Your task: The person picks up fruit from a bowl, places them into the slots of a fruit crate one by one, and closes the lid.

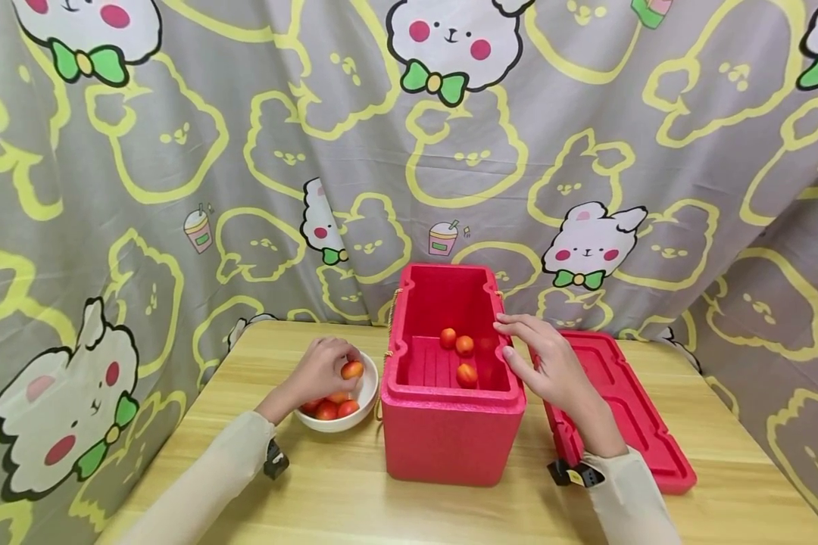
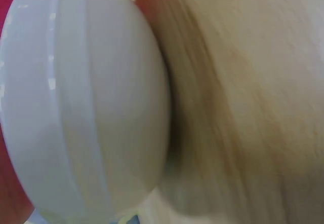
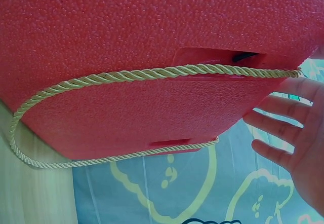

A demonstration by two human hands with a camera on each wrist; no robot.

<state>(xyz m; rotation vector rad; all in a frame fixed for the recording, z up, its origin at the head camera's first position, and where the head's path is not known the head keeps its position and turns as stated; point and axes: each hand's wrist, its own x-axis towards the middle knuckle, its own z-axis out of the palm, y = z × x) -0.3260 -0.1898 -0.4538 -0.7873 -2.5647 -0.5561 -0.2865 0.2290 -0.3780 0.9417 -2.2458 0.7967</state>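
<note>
Here: left hand [image 1: 320,369] pinches small round orange-red fruit [image 1: 352,370] over white bowl [image 1: 369,393]; right hand [image 1: 541,359] empty, fingers straight.

Both my arms reach forward over the tabletop from its near edge, each in a pale beige sleeve with a small dark device strapped at the wrist. My left arm angles in from the near left corner toward the middle. My left hand [image 1: 320,371] is turned palm down, its fingers curled, and the fingertips pinch a small orange fruit [image 1: 352,370]. My right arm comes up from the near right side. My right hand [image 1: 541,362] is raised, its fingers straight and slightly spread, pointing left, holding nothing. In the right wrist view those fingers [image 3: 283,127] show loose and apart, palm facing inward.
</note>
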